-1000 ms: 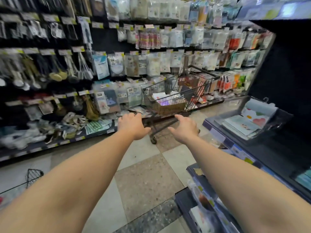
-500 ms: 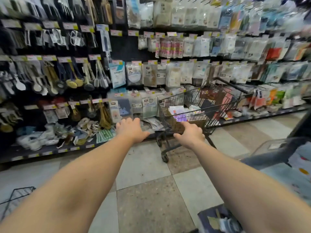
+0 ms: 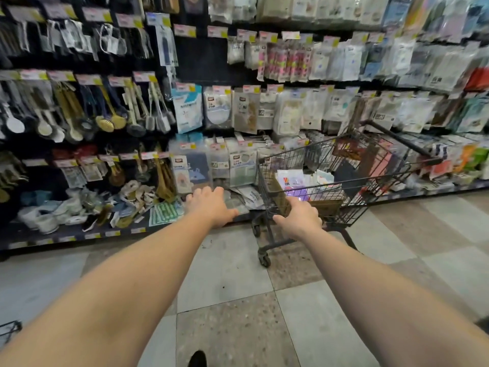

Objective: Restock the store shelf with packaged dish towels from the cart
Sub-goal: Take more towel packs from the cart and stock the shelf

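Two bare forearms stretched forward over a tiled floor point(image 3: 238, 327), a dark shoe tip point(image 3: 197, 359) at the bottom edge. Left hand point(image 3: 209, 205) palm down, fingers straight and loosely spread, holding nothing, hovering before the low shelf point(image 3: 79, 235). Right hand point(image 3: 297, 217) with fingers curled over the near rim of one dark wire cart point(image 3: 341, 181); exact grip hidden behind the knuckles. Cart standing just beside the shelving, angled away to the right, on small wheels, blocking the lower racks behind it. Inside the cart, a loose pile of flat packets point(image 3: 293, 181), white and pale purple among them, blurred, count unclear; whether these are the packaged dish towels cannot be told for sure. Farther off, hanging packaged cloths point(image 3: 240, 112) in several rows on pegs. To the left, hanging brushes point(image 3: 105, 120), with a heap of loose goods on the bottom shelf.
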`<action>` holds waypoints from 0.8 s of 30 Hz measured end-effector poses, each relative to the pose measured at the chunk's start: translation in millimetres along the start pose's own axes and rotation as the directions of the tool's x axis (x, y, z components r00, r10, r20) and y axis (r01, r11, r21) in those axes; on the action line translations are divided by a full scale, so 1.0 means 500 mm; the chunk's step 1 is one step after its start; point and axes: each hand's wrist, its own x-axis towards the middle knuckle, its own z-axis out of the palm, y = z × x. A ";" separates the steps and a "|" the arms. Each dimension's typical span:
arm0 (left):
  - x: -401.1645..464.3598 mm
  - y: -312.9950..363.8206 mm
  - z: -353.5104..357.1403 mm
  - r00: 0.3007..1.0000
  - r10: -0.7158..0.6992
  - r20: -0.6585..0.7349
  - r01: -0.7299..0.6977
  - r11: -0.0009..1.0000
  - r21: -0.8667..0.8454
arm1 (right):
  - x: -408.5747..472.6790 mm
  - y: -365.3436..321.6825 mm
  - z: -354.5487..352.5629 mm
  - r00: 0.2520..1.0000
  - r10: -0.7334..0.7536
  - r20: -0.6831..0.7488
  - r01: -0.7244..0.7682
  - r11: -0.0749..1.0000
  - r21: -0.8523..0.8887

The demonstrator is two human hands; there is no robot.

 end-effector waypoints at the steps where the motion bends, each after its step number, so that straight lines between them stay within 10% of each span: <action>1: 0.039 -0.001 0.002 1.000 0.007 0.004 -0.007 1.000 -0.001 | 0.034 -0.006 0.004 1.000 0.010 0.000 -0.010 1.000 0.002; 24: 0.804 0.133 0.033 0.945 0.282 0.167 -0.297 0.952 0.076 | 0.693 -0.007 0.035 0.928 0.370 -0.033 -0.366 0.926 0.090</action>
